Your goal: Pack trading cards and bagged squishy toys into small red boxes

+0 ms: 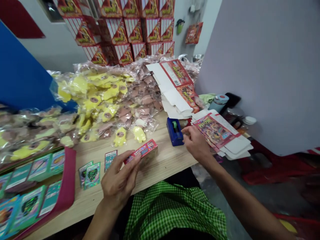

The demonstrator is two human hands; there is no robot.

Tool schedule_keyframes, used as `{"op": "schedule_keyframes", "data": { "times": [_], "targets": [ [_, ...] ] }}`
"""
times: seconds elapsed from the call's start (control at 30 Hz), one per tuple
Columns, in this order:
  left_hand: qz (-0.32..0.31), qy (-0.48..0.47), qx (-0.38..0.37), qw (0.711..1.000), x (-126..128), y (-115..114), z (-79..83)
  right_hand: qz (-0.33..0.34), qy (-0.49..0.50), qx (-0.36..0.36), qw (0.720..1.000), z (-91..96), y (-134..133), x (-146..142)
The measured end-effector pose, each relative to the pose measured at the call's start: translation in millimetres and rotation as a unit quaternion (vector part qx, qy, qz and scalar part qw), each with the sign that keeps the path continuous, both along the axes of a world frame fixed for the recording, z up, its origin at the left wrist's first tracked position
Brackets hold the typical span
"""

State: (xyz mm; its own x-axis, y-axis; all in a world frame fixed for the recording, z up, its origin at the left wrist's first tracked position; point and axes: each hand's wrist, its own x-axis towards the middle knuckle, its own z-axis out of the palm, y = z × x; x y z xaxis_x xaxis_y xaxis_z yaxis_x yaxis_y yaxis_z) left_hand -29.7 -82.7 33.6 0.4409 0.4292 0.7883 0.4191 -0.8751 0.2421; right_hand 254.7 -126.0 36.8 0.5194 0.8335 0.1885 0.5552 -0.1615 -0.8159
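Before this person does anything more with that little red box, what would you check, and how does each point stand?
1. Grip of left hand on red box: ok.
2. Flaps of the box shut: cannot tell.
3. Reach from right hand to tape dispenser: ok, beside it.
4. Dispenser holds a roll: ok.
5. Right fingers free: cannot tell.
6. Bare table by the box: ok.
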Motion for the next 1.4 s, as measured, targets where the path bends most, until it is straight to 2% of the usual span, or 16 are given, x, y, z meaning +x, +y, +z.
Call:
{"op": "schedule_keyframes", "data": {
  "times": [0.07, 0.17, 0.33, 0.53, 0.6, 0.67, 0.77, 0.87, 0.97, 1.03, 1.13, 1.27, 1.4],
  "targets": [
    [-0.018, -0.004, -0.008, 1.0, 9, 2, -0.5, -0.033, 0.048, -0.066, 0.996, -12.5, 11, 15],
    [-0.033, -0.003, -0.035, 0.999, 19, 2, 2.7, -0.021, 0.11, -0.099, 0.989, -24.5, 21, 19],
    [-0.039, 0.007, -0.023, 0.999, 24, 1, 9.5, -0.016, 0.145, -0.063, 0.987, -28.1, 12, 12],
    [-0.044, 0.005, -0.018, 0.999, 23, 3, 10.5, -0.064, 0.093, -0.021, 0.993, -58.9, -4, 3],
    [-0.043, 0.01, -0.019, 0.999, 22, 2, 10.9, -0.077, 0.072, -0.011, 0.994, -63.1, -10, 1],
    [-0.046, 0.017, -0.026, 0.998, 21, 1, 11.5, -0.083, 0.051, 0.009, 0.995, -56.8, -18, -3],
    [-0.06, 0.017, -0.028, 0.998, 20, -1, 11.1, -0.055, 0.024, 0.041, 0.997, -31.3, -34, -15],
    [-0.061, 0.013, -0.015, 0.998, 19, -1, 9.0, 0.084, 0.069, 0.072, 0.991, -1.5, -47, -40],
    [-0.061, 0.012, -0.007, 0.998, 20, -2, 8.9, 0.222, 0.207, 0.081, 0.949, 19.3, -47, -71],
    [-0.061, 0.009, -0.008, 0.998, 21, -3, 10.7, 0.262, 0.283, 0.065, 0.92, 26.4, -40, -87],
    [-0.062, -0.005, -0.025, 0.998, 22, -6, 14.0, 0.261, 0.332, 0.04, 0.906, 28.7, -27, -100],
    [-0.066, 0.002, -0.043, 0.997, 20, -7, 15.6, 0.231, 0.336, 0.02, 0.913, 23.9, -16, -104],
    [-0.096, 0.039, -0.063, 0.993, 18, -3, 18.7, 0.213, 0.351, 0.015, 0.912, 19.2, -17, -103]
  ]
}}
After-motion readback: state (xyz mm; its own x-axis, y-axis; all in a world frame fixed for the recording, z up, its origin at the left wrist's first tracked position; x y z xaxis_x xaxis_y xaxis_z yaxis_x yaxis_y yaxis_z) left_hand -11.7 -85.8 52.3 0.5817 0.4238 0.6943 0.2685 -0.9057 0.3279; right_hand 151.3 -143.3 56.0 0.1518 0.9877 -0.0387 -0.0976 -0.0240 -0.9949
